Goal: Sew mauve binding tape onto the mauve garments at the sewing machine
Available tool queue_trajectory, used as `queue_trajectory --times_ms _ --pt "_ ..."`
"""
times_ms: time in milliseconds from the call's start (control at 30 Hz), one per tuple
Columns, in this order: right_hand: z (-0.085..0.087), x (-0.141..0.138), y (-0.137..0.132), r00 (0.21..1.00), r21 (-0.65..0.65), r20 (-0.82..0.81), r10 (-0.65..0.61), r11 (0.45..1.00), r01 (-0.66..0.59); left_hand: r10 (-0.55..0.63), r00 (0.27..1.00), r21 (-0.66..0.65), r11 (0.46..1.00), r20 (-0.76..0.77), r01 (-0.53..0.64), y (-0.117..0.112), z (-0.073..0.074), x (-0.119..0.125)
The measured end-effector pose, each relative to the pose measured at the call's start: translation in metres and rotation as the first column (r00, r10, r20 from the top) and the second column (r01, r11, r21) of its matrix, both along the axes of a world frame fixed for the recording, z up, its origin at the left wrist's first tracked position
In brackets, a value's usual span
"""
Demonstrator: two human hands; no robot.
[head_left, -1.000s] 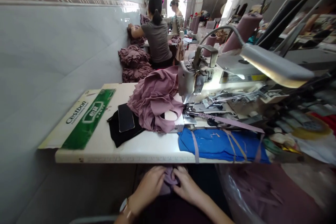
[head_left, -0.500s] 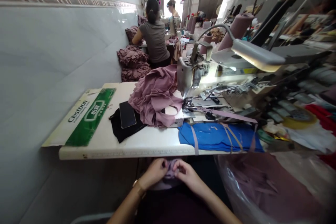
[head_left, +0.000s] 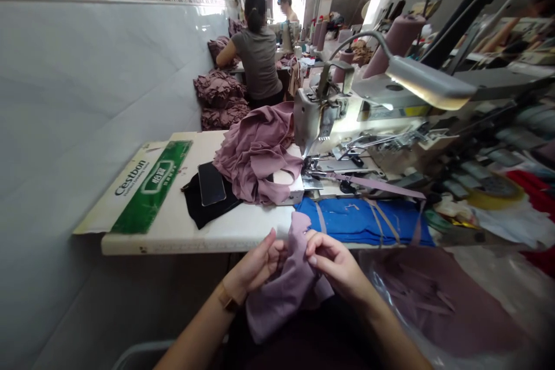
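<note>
A mauve fabric piece [head_left: 284,295] hangs over my lap, just below the front edge of the sewing table. My right hand [head_left: 332,257] pinches its upper edge between thumb and fingers. On the other side, my left hand [head_left: 262,260] has its thumb raised and its fingers loosely curled apart, close against the cloth; whether the fingertips touch it is unclear. Beyond my hands stands a lit sewing machine [head_left: 318,118], with a mauve strip [head_left: 377,184] running to its needle area. A heap of mauve garments [head_left: 260,156] lies left of the needle.
A phone [head_left: 211,184] rests on black cloth [head_left: 195,205]. A green-and-white cardboard sheet [head_left: 151,185] lies at the table's left, near the tiled wall. Blue cloth [head_left: 359,222] covers the front right edge. A plastic bag of mauve fabric [head_left: 455,300] is at lower right. Co-workers [head_left: 260,60] sit ahead.
Both hands have risen from my lap towards the table edge, bringing the mauve fabric up and spreading it. My left hand has loosened from its earlier grip.
</note>
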State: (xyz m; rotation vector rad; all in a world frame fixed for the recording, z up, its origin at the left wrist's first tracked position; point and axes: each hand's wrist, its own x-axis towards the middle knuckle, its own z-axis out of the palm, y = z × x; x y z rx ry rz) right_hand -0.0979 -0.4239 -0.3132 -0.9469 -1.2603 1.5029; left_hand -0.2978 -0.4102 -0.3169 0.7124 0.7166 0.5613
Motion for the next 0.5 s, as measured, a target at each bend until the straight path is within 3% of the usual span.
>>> queue_trajectory --times_ms 100,200,267,333,400,500 --pt "-0.010 0.003 -0.004 0.998 0.042 0.054 -0.016 0.999 0.014 0.114 0.993 0.183 0.976 0.027 -0.117 0.013 0.011 0.006" --pt "-0.014 0.002 -0.006 0.991 -0.057 0.023 -0.129 0.990 0.130 0.291 0.941 0.441 0.877 -0.173 -0.190 0.031 0.026 0.015" --pt "-0.013 0.000 -0.003 0.979 -0.149 -0.030 -0.204 0.969 0.197 0.378 0.882 0.675 0.732 -0.281 -0.099 0.042 0.038 0.021" --pt "-0.011 -0.002 0.005 0.974 -0.171 -0.050 -0.219 0.963 0.208 0.428 0.842 0.853 0.518 -0.328 0.069 0.052 0.050 0.028" --pt "-0.007 -0.003 0.016 0.976 -0.114 -0.019 -0.216 0.971 0.212 0.474 0.815 0.929 0.312 -0.332 0.197 0.065 0.062 0.035" --pt "-0.002 -0.004 0.036 0.956 -0.005 0.022 -0.291 0.957 0.291 0.527 0.781 0.941 0.140 -0.335 0.309 0.093 0.070 0.043"
